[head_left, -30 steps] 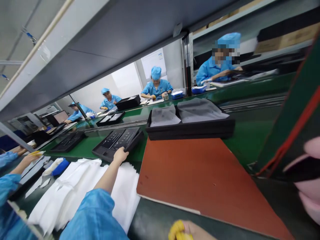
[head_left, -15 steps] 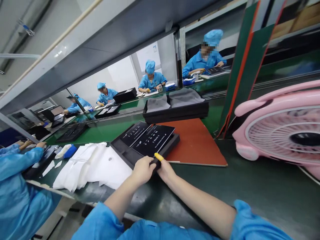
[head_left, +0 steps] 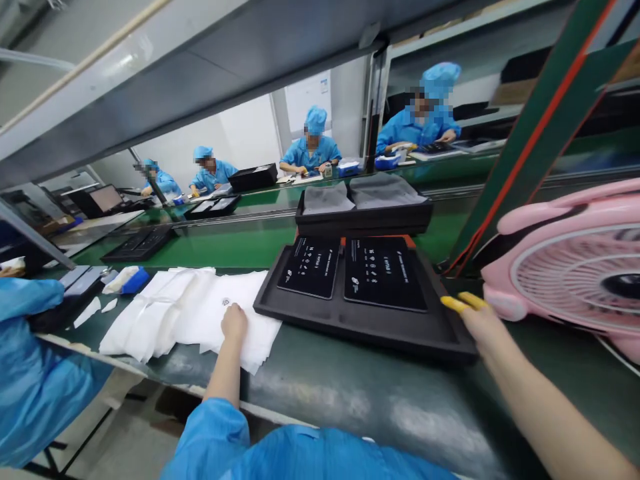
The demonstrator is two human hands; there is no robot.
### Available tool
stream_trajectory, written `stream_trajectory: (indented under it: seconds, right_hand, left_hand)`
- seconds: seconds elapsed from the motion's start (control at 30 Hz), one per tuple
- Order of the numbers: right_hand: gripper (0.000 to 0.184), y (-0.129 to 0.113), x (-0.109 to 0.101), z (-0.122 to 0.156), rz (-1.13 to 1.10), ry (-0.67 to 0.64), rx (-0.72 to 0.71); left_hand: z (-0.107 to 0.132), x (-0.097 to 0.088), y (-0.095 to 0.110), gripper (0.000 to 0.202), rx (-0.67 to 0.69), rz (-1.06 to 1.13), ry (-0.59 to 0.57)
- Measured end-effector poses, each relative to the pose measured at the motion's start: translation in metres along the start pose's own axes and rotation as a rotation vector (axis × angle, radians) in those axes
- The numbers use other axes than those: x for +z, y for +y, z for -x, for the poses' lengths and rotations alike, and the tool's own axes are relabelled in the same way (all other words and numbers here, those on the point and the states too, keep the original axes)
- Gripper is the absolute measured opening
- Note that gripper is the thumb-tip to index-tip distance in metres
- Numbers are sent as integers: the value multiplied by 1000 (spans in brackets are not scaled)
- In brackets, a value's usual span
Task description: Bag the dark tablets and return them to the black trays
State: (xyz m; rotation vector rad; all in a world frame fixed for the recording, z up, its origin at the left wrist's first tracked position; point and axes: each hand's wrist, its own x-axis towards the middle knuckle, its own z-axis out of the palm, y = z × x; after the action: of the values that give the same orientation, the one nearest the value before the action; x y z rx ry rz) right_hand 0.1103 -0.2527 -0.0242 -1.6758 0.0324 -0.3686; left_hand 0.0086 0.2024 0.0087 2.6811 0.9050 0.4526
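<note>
A black foam tray (head_left: 310, 313) lies at a slant on the bench. In it are two flat black panels, a left panel (head_left: 307, 267) and a right panel (head_left: 385, 273), both printed with small white marks. My right hand (head_left: 483, 320), yellow covers on two fingertips, grips the tray's right edge; its thumb is hidden. Left of the tray, my left hand (head_left: 235, 325) rests with curled fingers on a white sheet (head_left: 257, 333), close to a small printed mark. The fingertips pinch at the sheet, partly hidden by the hand.
Another stack of white sheets (head_left: 145, 320) lies further left. Behind the tray stands a black box (head_left: 365, 217) with grey film on top. A pink fan (head_left: 565, 247) is at the right, beside a green post (head_left: 540, 127). Co-workers in blue sit across; a blue sleeve (head_left: 30, 300) is at left.
The black tray has turned and now lies flatter, covering most of the red-brown board. My left hand has left it for the white sheets; my right hand has shifted right along with it.
</note>
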Motion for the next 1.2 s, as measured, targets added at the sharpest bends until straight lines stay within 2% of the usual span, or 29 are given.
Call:
stream_trajectory:
  seconds: [0.07, 0.1, 0.17, 0.2, 0.27, 0.3, 0.33, 0.4, 0.57, 0.63, 0.73, 0.8, 0.97, 1.1, 1.2]
  right_hand:
    - [60, -15, -5, 2, 95, 138, -99]
    - [59, -24, -1, 8, 139, 145, -160]
    - [48, -42, 18, 30, 283, 3, -395]
    - [42, -48, 32, 42, 348, -129, -522]
    - [32, -50, 58, 63, 459, -363, -738]
    - [27, -47, 68, 71, 508, -425, -811]
    - [23, -43, 75, 75, 553, -441, -859]
    - [20, -31, 79, 79, 619, -386, -903]
    - [22, -18, 71, 81, 630, -265, -979]
    - [19, -18, 73, 89, 543, -290, -1065]
    - [16, -20, 83, 103, 395, -438, -1201]
    - [17, -20, 89, 109, 344, -515, -1194]
    - [21, -18, 93, 110, 277, -573, -998]
    - [22, -17, 92, 108, 272, -587, -997]
    - [22, -17, 93, 109, 291, -555, -1011]
  left_hand:
    - [-2, 3, 9, 19, 68, -23, -26]
    - [-2, 4, 13, 18, 116, -27, -42]
    - [-2, 8, 18, 14, 202, -31, -75]
    - [-2, 10, 20, 13, 229, -34, -88]
    - [-2, 12, 22, 16, 250, -47, -102]
    - [-3, 13, 22, 16, 247, -55, -103]
    - [-3, 14, 22, 15, 239, -62, -103]
    - [-5, 14, 23, 12, 214, -75, -99]
    - [-8, 15, 24, 22, 153, -103, -65]
    - [-9, 14, 23, 17, 165, -106, -65]
    - [-11, 13, 20, 12, 194, -46, -83]
    - [-14, 14, 18, 9, 183, 9, -82]
    - [-22, 9, 14, 17, 88, 142, 6]
    - [-18, -11, 13, 21, 60, 314, 32]
    - [3, -28, 17, 21, 117, 433, -20]
